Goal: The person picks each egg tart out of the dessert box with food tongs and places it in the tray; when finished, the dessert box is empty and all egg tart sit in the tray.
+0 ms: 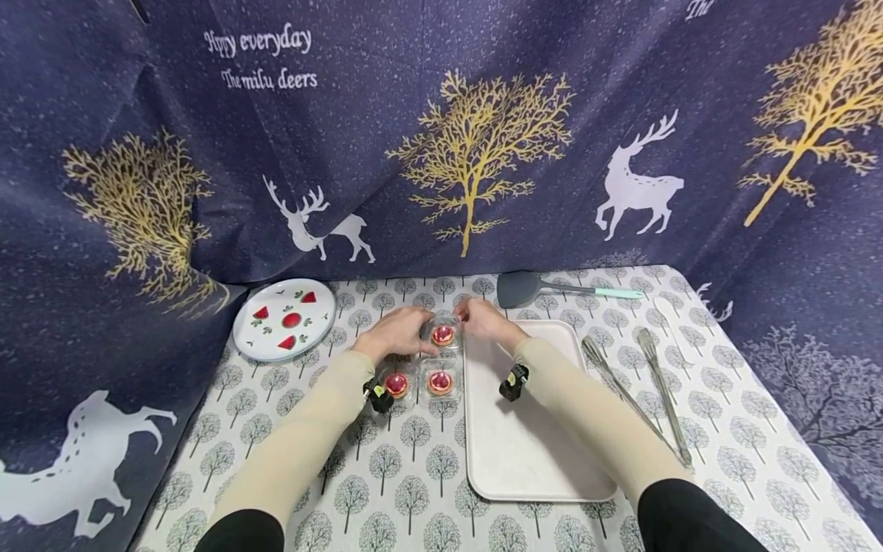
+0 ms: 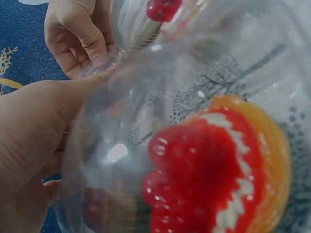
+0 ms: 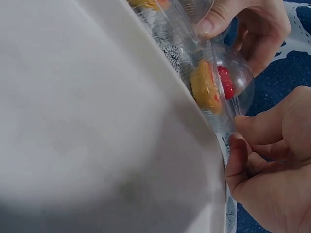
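Observation:
Three clear plastic domed boxes, each with a red-topped tart, stand close together left of the tray. Both hands are at the far box (image 1: 443, 334). My left hand (image 1: 398, 334) holds its left side, the thumb at the near edge and the fingers bent behind. My right hand (image 1: 483, 318) pinches the rim at the far right corner between thumb and forefinger (image 3: 238, 141). The box's lid looks closed over its tart (image 3: 206, 87). Nearer me are the front-right box (image 1: 440, 381) and the front-left box (image 1: 397, 385), partly under my left wrist.
A white tray (image 1: 531, 452) lies under my right forearm, its edge beside the boxes. A plate with watermelon prints (image 1: 276, 337) is at the far left. A spatula (image 1: 520, 290) lies behind the tray; tongs (image 1: 665, 395) and a whisk-like utensil (image 1: 621, 387) lie right of it.

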Demonstrator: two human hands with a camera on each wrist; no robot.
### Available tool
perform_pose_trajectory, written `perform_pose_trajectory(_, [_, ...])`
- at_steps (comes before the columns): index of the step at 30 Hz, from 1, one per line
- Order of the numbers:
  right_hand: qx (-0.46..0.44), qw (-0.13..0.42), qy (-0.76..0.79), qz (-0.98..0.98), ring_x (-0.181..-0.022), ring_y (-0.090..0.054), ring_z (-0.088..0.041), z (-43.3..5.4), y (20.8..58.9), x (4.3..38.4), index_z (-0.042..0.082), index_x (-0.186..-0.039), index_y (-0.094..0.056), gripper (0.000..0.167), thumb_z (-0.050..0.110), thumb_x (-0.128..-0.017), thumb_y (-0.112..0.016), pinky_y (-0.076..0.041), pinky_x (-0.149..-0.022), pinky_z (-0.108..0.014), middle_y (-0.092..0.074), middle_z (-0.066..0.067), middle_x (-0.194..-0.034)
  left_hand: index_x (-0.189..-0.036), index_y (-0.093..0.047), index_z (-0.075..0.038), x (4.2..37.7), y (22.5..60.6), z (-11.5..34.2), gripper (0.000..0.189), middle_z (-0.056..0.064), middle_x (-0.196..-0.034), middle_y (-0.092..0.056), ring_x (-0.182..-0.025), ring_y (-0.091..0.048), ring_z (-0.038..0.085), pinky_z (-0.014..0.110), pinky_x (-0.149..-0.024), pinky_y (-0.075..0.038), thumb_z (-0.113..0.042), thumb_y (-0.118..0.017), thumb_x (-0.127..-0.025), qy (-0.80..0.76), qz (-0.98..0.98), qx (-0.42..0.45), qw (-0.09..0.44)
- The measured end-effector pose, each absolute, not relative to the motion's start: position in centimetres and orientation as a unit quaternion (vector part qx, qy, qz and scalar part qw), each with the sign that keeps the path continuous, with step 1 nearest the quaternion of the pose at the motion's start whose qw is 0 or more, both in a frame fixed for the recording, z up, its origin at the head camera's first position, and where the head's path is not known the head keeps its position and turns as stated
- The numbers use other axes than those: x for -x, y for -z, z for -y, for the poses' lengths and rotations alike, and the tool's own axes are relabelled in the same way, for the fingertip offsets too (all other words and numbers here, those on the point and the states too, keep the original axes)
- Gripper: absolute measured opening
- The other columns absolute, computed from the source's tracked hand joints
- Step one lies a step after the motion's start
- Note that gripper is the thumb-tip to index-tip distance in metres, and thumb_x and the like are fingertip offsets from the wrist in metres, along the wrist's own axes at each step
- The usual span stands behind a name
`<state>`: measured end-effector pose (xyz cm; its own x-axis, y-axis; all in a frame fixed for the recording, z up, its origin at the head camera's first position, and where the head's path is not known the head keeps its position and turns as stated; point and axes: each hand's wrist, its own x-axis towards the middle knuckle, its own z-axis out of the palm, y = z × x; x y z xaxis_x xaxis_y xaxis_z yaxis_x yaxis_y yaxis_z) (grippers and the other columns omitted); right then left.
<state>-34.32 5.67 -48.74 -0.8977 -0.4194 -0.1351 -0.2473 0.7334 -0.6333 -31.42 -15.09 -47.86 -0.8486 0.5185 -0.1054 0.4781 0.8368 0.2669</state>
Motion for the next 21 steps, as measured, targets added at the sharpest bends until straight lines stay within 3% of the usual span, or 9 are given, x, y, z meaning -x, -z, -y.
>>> perform_pose_trajectory(9, [0.209, 0.138, 0.321, -0.913, -0.079, -0.058, -0.019, -5.9, 47.9, 34.4, 0.000, -0.097, -0.062, 0.022, -0.007, -0.076, -0.062, -0.052, -0.071, -0.027, -0.065, -0.009, -0.087, -0.138, -0.053, -0.007, 31.4, 47.4, 14.6, 0.085, 0.010, -0.135, -0.059, -0.119, -0.059, 0.029, 0.043, -0.102, -0.049, -0.050, -0.083, -0.071, -0.117, -0.955, -0.258, 0.092])
perform_pose_trajectory(14, [0.217, 0.152, 0.300, -0.916, -0.077, -0.055, -0.017, -5.9, 47.7, 34.6, 0.000, -0.093, -0.065, 0.020, -0.006, -0.076, -0.057, -0.047, -0.066, -0.023, -0.064, -0.006, -0.086, -0.135, -0.057, -0.009, 31.4, 47.6, 14.6, 0.081, 0.008, -0.130, -0.063, -0.114, -0.061, 0.026, 0.040, -0.099, -0.052, -0.051, -0.082, -0.071, -0.112, -0.954, -0.263, 0.092])
perform_pose_trajectory(21, [0.230, 0.143, 0.260, -0.927, -0.084, -0.060, -0.019, -5.6, 47.6, 35.1, 0.004, -0.094, -0.074, 0.016, 0.009, -0.088, -0.060, -0.051, -0.075, -0.030, -0.071, -0.006, -0.094, -0.137, -0.055, -0.009, 31.3, 47.8, 14.7, 0.083, 0.008, -0.132, -0.061, -0.118, -0.059, 0.026, 0.040, -0.101, -0.050, -0.050, -0.083, -0.070, -0.120, -0.954, -0.259, 0.091])
